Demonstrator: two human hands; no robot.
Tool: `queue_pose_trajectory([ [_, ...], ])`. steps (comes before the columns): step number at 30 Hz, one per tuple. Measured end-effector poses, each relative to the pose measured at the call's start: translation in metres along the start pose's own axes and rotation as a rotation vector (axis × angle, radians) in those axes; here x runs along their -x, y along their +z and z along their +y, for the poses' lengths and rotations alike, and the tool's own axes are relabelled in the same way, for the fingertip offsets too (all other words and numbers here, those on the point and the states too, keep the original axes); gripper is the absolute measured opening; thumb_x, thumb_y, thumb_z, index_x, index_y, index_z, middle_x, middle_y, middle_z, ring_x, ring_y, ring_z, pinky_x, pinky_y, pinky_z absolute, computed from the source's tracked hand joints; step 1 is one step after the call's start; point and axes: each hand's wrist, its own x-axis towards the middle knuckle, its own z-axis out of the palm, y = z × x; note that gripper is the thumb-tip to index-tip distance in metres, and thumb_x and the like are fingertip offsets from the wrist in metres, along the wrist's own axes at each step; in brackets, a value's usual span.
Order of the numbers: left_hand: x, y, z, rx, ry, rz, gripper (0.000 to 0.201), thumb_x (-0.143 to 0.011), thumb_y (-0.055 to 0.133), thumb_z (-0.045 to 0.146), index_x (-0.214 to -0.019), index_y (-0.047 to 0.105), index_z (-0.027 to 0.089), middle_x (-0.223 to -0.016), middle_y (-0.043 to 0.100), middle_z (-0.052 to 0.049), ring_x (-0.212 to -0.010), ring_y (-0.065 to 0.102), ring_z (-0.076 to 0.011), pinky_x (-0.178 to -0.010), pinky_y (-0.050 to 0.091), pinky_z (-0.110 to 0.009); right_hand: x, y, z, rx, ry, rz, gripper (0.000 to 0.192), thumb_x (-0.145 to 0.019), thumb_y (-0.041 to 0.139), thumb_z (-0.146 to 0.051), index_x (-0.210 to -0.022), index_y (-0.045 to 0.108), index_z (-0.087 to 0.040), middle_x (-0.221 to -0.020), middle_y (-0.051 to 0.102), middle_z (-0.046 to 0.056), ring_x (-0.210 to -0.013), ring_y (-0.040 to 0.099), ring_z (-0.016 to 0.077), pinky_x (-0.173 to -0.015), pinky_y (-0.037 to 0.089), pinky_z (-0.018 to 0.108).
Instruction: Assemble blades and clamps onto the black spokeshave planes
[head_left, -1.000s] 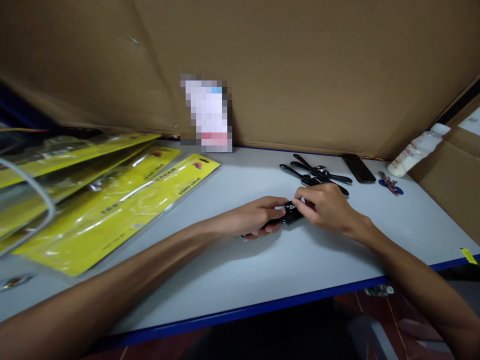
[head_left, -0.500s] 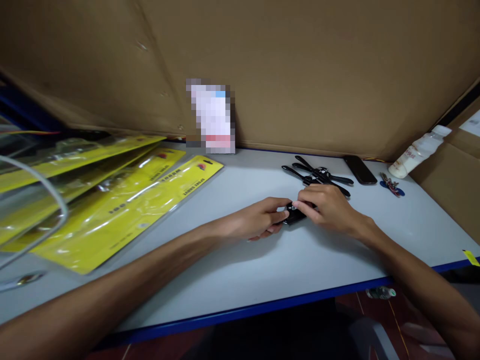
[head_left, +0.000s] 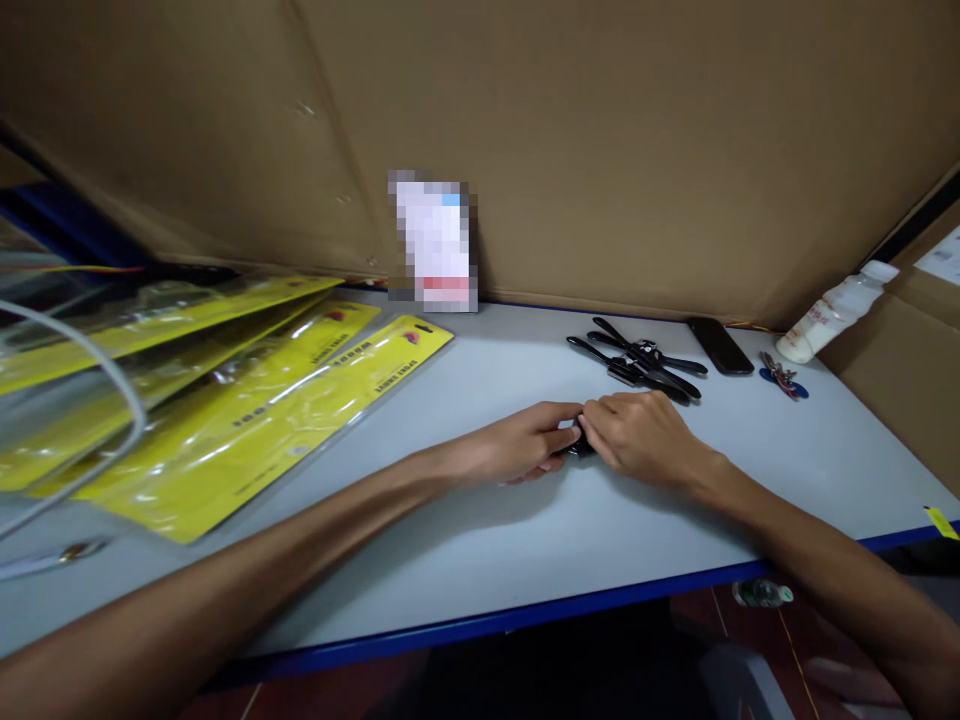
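Note:
My left hand [head_left: 525, 447] and my right hand [head_left: 637, 436] meet at the middle of the white table [head_left: 480, 560]. Between their fingertips they grip a small black tool [head_left: 579, 446], which is almost wholly hidden by the fingers. Just behind my right hand lies a pile of black tools with long thin handles [head_left: 637, 358].
Yellow plastic packages [head_left: 247, 410] fan out on the left, under a clear bag and a white cable [head_left: 112, 380]. A black phone [head_left: 720, 345], keys with blue tags [head_left: 782, 377] and a white bottle [head_left: 836, 312] lie at the back right. Cardboard walls [head_left: 600, 140] close the back and right.
My hands have closed in on the small black tool, so that it shows far less than before. The view has shifted slightly, and the rest of the table is unchanged.

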Motion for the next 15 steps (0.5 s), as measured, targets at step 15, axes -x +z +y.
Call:
queue_pose_trajectory([
  [15,0.0,-0.008,-0.011,0.045,0.097,-0.035,0.03,-0.098,0.042,0.04,-0.117,0.051,0.018,-0.059,0.038,0.009,-0.041,0.023,-0.0081,-0.034,0.02,-0.019,0.004,-0.009,0.043,-0.394,0.116,0.012,0.037,-0.101,0.045,-0.028,-0.066,0.052,-0.019,-0.064,0.051,-0.002,-0.06,0.037,0.0119,-0.063,0.027,0.029],
])
